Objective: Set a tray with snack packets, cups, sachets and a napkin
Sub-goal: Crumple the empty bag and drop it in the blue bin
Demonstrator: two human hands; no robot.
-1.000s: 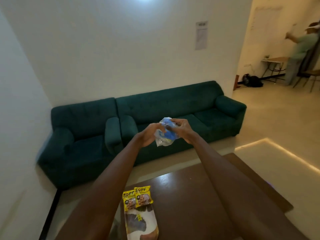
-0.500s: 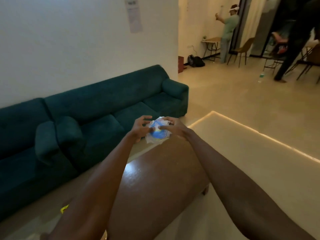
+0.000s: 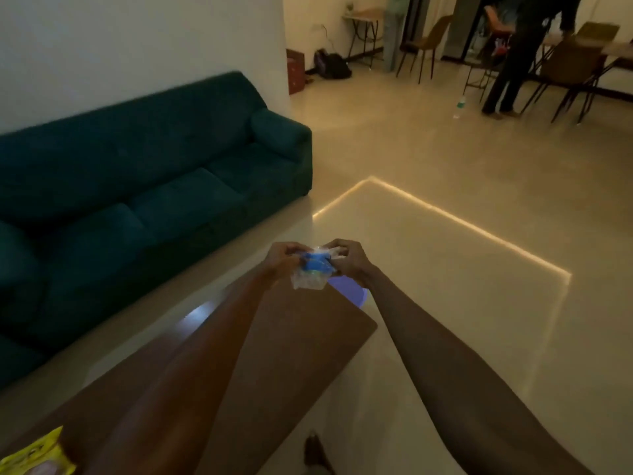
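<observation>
1. The left hand (image 3: 284,260) and right hand (image 3: 349,260) pinch opposite sides of a crinkly clear plastic packet with blue inside (image 3: 311,271), held above the far corner of the smooth brown wooden table (image 3: 291,354).
2. Its contents are blurred.
3. A yellow snack packet (image 3: 37,455) is cut off at the frame's lower left.

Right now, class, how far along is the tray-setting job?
Nothing looks set: no tray is in view. In hand, the left hand and right hand together grip a clear plastic packet with blue inside. A yellow snack packet on the table remains to be placed.
</observation>
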